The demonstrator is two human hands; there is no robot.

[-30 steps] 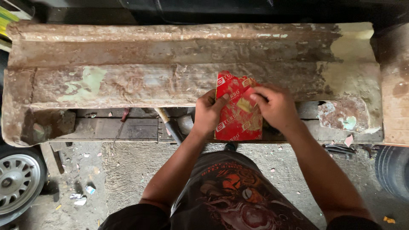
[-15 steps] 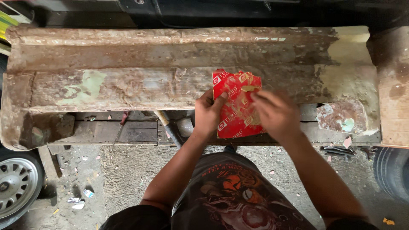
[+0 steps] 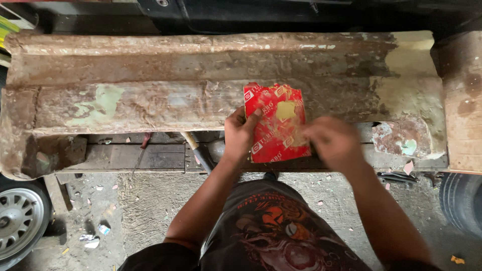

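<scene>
Red sheet (image 3: 275, 123) with yellowish smear lies against the rusty metal panel (image 3: 150, 100), near its front edge. Left hand (image 3: 240, 134) fingers pinch its left edge. Right hand (image 3: 334, 143) blurred at its right edge; grip unclear.

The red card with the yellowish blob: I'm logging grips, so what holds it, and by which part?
The left hand grips the red card by its left edge, thumb on its face. The blurred right hand is at its right edge; whether it grips cannot be told.
</scene>
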